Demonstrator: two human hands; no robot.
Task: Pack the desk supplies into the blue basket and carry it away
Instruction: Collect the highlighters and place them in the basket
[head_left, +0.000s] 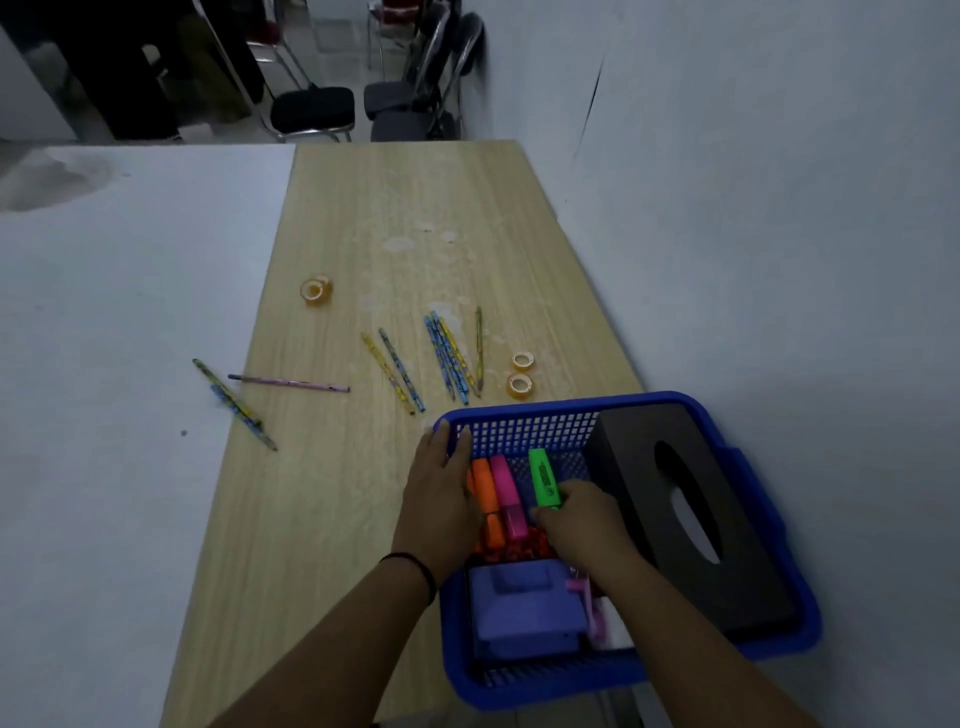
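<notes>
The blue basket (571, 402) sits at the near right corner of the wooden desk (415, 249). Inside it lie orange highlighters (485, 491), a pink highlighter (506, 491), a purple hole punch (524, 608) and a black tissue box (685, 514). My right hand (582, 519) is inside the basket, shut on a green highlighter (543, 478). My left hand (441, 493) rests over the basket's left rim, fingers against the orange highlighters. Several patterned pencils (447, 358) and three tape rolls (521, 374) lie loose on the desk.
A white table (119, 312) adjoins the desk on the left, with two pencils (234, 402) across it and a pink pencil (288, 383) over the seam. One tape roll (316, 291) lies farther back. Black chairs (311, 109) stand beyond; a wall runs along the right.
</notes>
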